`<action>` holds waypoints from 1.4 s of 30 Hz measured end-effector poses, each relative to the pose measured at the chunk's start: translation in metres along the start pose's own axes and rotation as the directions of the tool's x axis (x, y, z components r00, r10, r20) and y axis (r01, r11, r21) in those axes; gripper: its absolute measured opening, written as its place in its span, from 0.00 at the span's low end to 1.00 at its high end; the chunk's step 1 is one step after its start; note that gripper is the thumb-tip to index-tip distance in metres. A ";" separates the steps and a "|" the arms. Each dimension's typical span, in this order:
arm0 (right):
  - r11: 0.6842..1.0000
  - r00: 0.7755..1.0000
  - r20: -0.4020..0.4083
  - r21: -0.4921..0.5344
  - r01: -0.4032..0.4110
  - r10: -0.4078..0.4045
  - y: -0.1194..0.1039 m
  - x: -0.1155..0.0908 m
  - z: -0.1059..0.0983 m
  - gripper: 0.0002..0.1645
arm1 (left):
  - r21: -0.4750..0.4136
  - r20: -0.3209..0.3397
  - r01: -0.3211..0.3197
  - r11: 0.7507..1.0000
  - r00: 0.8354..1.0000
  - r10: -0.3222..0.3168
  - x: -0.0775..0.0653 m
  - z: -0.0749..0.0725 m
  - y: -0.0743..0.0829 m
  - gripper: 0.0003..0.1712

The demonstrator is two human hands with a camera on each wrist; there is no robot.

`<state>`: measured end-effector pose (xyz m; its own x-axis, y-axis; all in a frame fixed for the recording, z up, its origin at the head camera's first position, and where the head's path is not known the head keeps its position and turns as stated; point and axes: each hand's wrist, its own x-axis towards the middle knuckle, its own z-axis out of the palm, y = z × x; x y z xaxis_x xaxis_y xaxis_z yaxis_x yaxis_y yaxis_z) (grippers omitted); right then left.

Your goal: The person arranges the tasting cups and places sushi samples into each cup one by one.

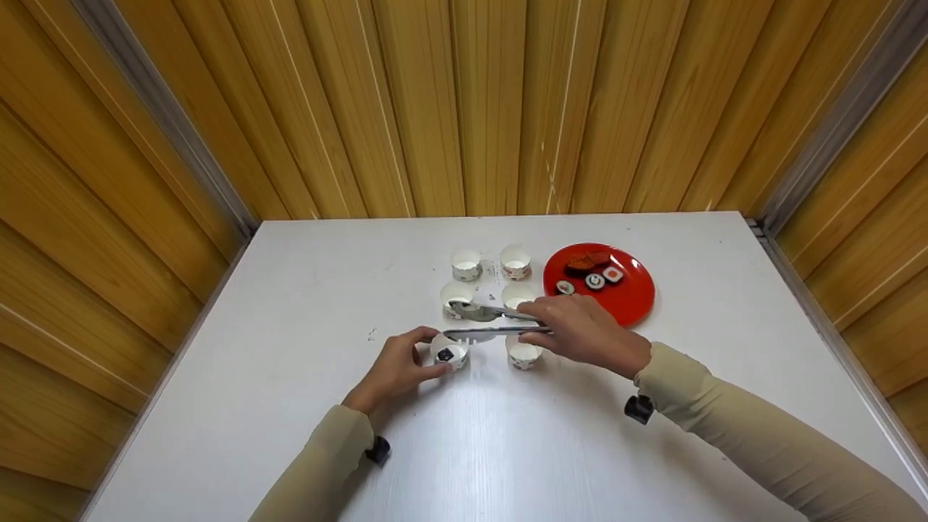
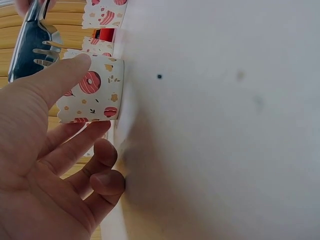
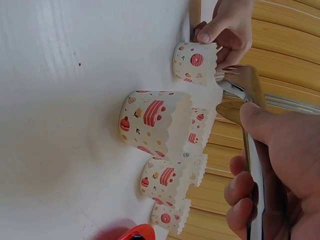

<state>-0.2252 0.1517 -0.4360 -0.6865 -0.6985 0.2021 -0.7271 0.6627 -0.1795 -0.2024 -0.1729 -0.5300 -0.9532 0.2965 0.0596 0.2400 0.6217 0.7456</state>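
Note:
My left hand (image 1: 397, 366) holds a small paper baking cup (image 2: 92, 95) upright on the white table, thumb on one side and fingers on the other. Donuts and cakes are printed on the cup's wall. Inside it lies a dark piece that looks like a sushi roll (image 1: 445, 354). In my right hand (image 1: 587, 330) is a pair of metal tongs (image 3: 256, 175), gripped by the handles. The tongs' arms are spread, with nothing seen between their tips. One tip, with prongs, is over the rim of the held cup; the other is above the cup behind it.
Several more paper cups stand close by in two columns, among them a near right cup (image 1: 523, 357) and a far left cup (image 1: 466, 267). To the right, a red plate (image 1: 636, 293) bears several sushi pieces (image 1: 594, 281). Wooden-plank walls (image 1: 486, 109) enclose the table.

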 end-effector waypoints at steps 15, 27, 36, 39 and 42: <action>0.995 0.996 0.016 0.045 -0.088 0.087 0.019 -0.019 -0.004 0.22 | -0.007 0.000 0.005 1.000 1.000 -0.005 -0.002 0.001 0.000 0.32; 0.989 0.990 -0.016 0.055 -0.140 0.141 0.033 -0.033 -0.008 0.26 | -0.003 -0.002 0.012 1.000 1.000 -0.012 -0.003 0.000 0.002 0.35; 0.985 0.986 -0.033 0.049 -0.164 0.166 0.042 -0.043 -0.014 0.28 | 0.006 -0.044 -0.007 1.000 0.999 0.008 -0.008 -0.005 0.005 0.46; 0.985 0.985 -0.037 0.035 -0.170 0.171 0.046 -0.046 -0.014 0.29 | 0.008 -0.063 -0.018 1.000 0.998 0.018 -0.008 -0.007 0.008 0.47; 0.985 0.984 -0.050 0.024 -0.170 0.171 0.050 -0.049 -0.014 0.29 | 0.005 -0.076 -0.044 0.999 0.996 0.044 -0.007 -0.009 0.012 0.47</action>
<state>-0.2282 0.2228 -0.4410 -0.7993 -0.5608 0.2159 -0.6000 0.7649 -0.2344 -0.1942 -0.1742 -0.5156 -0.9529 0.2675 0.1427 0.2824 0.6115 0.7392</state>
